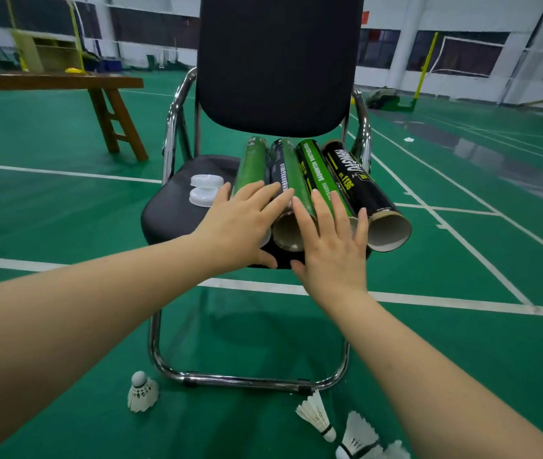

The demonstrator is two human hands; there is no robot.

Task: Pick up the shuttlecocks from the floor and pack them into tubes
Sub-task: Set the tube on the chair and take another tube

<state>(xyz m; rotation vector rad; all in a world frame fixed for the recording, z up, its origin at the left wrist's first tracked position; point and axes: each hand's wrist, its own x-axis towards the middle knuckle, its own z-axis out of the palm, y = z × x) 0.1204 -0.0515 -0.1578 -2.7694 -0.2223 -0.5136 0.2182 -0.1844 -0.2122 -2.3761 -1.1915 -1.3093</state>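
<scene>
Several shuttlecock tubes lie side by side on the black chair seat (pixel 171 210), open ends toward me. From left: a green tube (pixel 253 164), a dark grey-green tube (pixel 285 170), a green and black tube (pixel 318 173), a black tube (pixel 359 183). My left hand (pixel 240 223) rests with straight fingers on the two left tubes. My right hand (pixel 333 240) lies flat on the green and black tube, fingers spread. White shuttlecocks lie on the green floor: one (pixel 142 392) at the lower left, two (pixel 318 415) (pixel 359 438) at the lower right.
Two white plastic caps (pixel 205 190) sit on the seat left of the tubes. The chair has a tall black back (pixel 276 61) and chrome frame (pixel 247 380). A wooden bench (pixel 65 81) stands at the left. Net posts and white court lines lie beyond.
</scene>
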